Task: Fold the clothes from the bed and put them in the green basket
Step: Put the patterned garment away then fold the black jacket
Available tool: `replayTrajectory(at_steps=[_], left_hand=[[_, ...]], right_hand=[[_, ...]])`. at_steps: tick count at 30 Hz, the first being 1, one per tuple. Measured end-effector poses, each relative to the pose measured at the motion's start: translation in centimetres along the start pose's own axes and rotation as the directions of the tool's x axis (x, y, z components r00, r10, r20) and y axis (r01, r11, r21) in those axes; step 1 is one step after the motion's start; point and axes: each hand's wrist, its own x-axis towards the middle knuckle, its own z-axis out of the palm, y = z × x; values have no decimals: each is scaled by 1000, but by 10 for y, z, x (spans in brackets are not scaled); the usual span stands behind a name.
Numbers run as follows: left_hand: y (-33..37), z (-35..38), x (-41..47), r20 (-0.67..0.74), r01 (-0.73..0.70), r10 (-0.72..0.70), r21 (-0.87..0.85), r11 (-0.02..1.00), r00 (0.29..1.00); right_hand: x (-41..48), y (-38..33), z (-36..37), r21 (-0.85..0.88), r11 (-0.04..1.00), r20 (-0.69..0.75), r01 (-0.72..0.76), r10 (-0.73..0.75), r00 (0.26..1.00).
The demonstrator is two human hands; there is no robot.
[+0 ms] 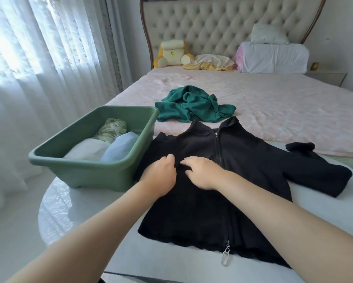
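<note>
A black zip-up jacket lies spread front-up on a white table, its right sleeve stretched out toward the right. My left hand and my right hand both rest on the jacket's left chest, close together, fingers loosely bent against the fabric. A crumpled dark green garment lies on the pink bedspread just beyond the jacket's collar. The green basket stands at the table's left and holds three folded pieces: white, light blue and a floral one.
A tufted headboard, a yellow plush cushion, a yellow-white cloth and stacked white pillows sit at the head of the bed. White curtains hang along the left. A metal zipper pull lies at the jacket's hem.
</note>
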Motion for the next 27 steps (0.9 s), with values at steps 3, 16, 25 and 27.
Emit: replayTrajectory(at_steps=[3, 16, 25, 27], left_hand=[[-1, -6, -22, 198, 149, -180, 159, 976, 964], [-24, -48, -76, 831, 411, -32, -241, 879, 556], [-12, -44, -54, 212, 37, -5, -148, 988, 977], [2, -28, -48, 63, -115, 139, -289, 950, 988]], right_hand=[[-11, -13, 10, 7, 1000, 43, 3, -4, 999], [-17, -42, 21, -95, 994, 252, -45, 68, 965], [-24, -29, 28, 55, 998, 117, 20, -26, 993], [-33, -18, 27, 11, 1000, 2, 28, -28, 1000]])
